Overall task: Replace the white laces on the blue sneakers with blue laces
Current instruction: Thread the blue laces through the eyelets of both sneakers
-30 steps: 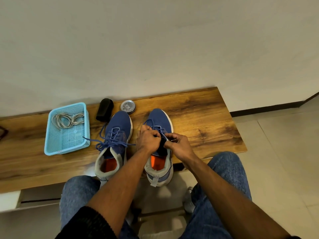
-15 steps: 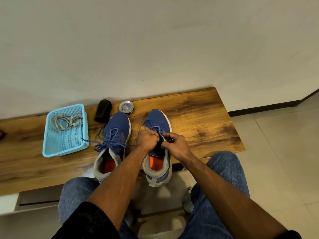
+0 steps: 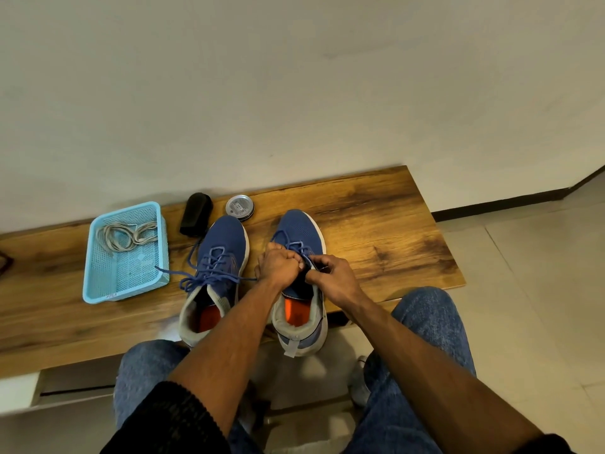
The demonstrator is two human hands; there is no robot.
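Both hands, left [image 3: 278, 265] and right [image 3: 330, 276], pinch the blue lace [image 3: 296, 249] (fingers curled) over the right sneaker [image 3: 299, 231] on the desk [image 3: 376, 231].

bare forearms, black pushed-up sleeves [image 3: 170, 421], blue jeans [image 3: 432, 326]

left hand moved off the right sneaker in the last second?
No. The left hand stays on the right sneaker, over its blue lace.

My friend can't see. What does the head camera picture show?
Two hands, the left hand and right hand, pinch a blue lace at the right sneaker on a wooden bench. The left sneaker is laced blue; white laces lie in a basket.
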